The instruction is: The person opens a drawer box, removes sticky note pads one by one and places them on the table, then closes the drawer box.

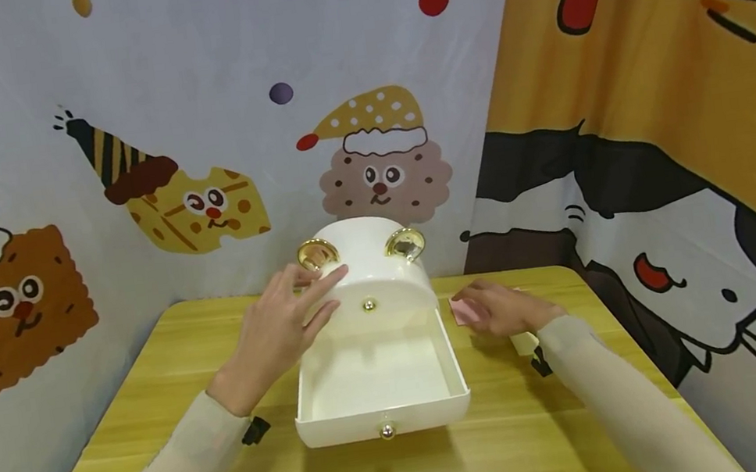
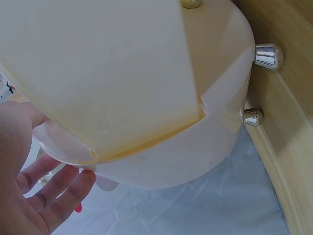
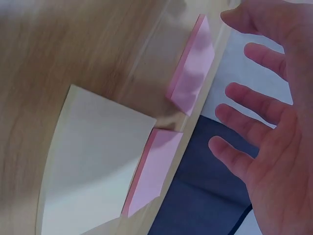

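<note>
A white clock-shaped storage box [image 1: 372, 248] with two gold bell-like ornaments stands on the table, its drawer [image 1: 385, 422] pulled out toward me. My left hand [image 1: 274, 323] is at the box's left side, index finger stretched over the top. In the left wrist view, the fingertips [image 2: 84, 182] of that hand are right at the edge of the white shell. To the right of the box, my right hand [image 1: 503, 307] is above a pink pad of paper notes [image 1: 467, 311]. The right wrist view shows its fingers [image 3: 244, 120] apart, with nothing between them.
A larger cream pad [image 3: 95, 161] lies beside a second pink pad [image 3: 151, 174] on the wooden table [image 1: 210, 367]. Behind the table hangs a white cloth [image 1: 206, 44] printed with cartoons; an orange patterned one [image 1: 672, 90] hangs at right.
</note>
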A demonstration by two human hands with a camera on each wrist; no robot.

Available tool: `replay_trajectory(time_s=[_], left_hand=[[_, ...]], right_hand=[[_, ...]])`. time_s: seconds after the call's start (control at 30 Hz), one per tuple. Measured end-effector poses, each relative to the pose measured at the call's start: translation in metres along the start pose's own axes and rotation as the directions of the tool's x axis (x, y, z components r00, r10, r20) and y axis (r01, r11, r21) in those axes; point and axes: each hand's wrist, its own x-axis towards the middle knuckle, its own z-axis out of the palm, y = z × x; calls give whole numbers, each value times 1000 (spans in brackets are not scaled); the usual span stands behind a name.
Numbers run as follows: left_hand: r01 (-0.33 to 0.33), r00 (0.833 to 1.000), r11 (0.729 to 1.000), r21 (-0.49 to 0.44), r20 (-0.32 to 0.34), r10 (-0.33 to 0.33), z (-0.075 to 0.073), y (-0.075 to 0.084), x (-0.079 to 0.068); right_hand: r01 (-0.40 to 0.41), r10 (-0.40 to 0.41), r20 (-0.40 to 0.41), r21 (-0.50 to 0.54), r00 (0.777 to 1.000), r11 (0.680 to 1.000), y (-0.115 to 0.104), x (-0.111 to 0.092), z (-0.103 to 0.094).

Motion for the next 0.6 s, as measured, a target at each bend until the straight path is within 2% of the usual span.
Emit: replay_trajectory(time_s=[0.13, 0.3, 0.6], left_hand=[[1, 1000, 1000, -3, -2, -1, 1, 0, -1], [1, 1000, 1000, -6, -7, -1, 1, 0, -1], [-5, 1000, 1000, 12, -27, 6, 3, 0, 0]], right_hand=[[-41, 41, -16, 1, 999, 999, -6, -6, 0], [-52, 53, -49, 23, 997, 998, -12, -13, -3], [-25, 29, -118, 33, 993, 999, -22, -30, -8]])
